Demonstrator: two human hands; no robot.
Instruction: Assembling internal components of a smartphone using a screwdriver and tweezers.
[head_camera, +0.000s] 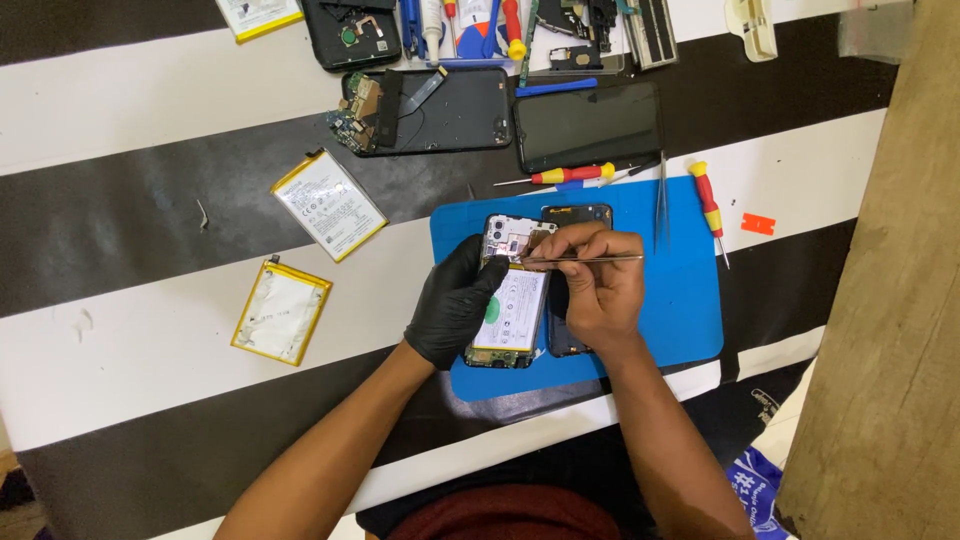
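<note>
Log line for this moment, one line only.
left hand: gloved, steadies opened phone | right hand: bare, holds tweezers, tips at phone's top | base: blue mat | nearby: screwdriver

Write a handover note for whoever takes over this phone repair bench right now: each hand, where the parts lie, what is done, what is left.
Left hand, black glove, steadies the opened phone on the blue mat.
Right hand, bare, holds tweezers with tips at the phone's upper part.
Done: back cover is off, battery exposed and in place.
Left: whatever the tweezers are working on; too small to tell.
Nearby: second tweezers and red-yellow screwdriver on the mat, two loose batteries to the left.
</note>
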